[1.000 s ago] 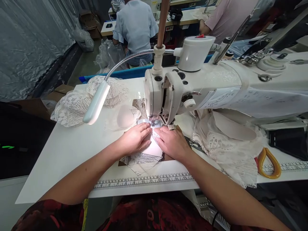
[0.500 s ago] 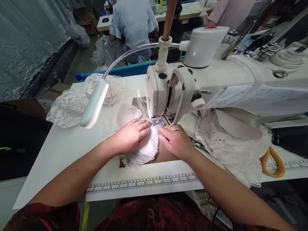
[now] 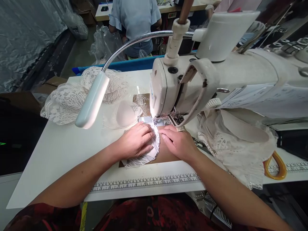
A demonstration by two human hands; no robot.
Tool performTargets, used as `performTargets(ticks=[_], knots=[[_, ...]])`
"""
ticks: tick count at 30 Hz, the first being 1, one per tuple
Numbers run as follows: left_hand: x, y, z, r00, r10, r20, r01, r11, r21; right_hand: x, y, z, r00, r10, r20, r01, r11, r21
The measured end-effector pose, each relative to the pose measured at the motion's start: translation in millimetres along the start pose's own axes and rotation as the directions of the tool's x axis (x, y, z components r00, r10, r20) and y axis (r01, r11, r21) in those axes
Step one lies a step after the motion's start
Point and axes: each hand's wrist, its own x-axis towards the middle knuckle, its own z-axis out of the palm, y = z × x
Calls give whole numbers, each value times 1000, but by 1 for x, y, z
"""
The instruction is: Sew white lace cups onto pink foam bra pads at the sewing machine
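Head view: seemingly mid-seam, my left hand [image 3: 137,141], loosely open, pressed the lace piece [image 3: 152,154]; whether my curled right hand [image 3: 180,141] pinched was unclear; advancing wanted even guiding.

Lace pile [image 3: 64,102]: table's [image 3: 60,163] back left corner.
Single cup [image 3: 125,114]: between lace pile and sewing machine [image 3: 231,72].
Workpiece [image 3: 156,141]: at the machine's head, beneath left hand [image 3: 137,139].
Right hand [image 3: 179,141]: right of the workpiece.
Ruler [image 3: 145,184]: along the front edge.
Cup pile [image 3: 237,150]: right of the right hand, reaching the front edge.
Handle loop [image 3: 282,162]: right of the cup pile, near front edge.
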Motion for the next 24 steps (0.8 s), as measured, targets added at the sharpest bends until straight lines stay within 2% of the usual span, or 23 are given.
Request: performTargets(ticks=[7, 13, 20, 24], knots=[[1, -4, 0, 999, 31, 20, -30, 999, -31, 1, -2, 2, 996, -70, -51, 72, 997, 36], [-1, -9, 2, 999, 43, 2, -43, 998, -50, 3, -6, 3, 996, -91, -14, 90, 995, -38], [0, -20, 1, 999, 25, -21, -25, 999, -21, 6, -9, 6, 998, -1, 57, 8, 994, -110], [2, -24, -2, 1000, 13, -22, -13, 1000, 28, 5, -8, 10, 998, 22, 51, -14, 989, -149]])
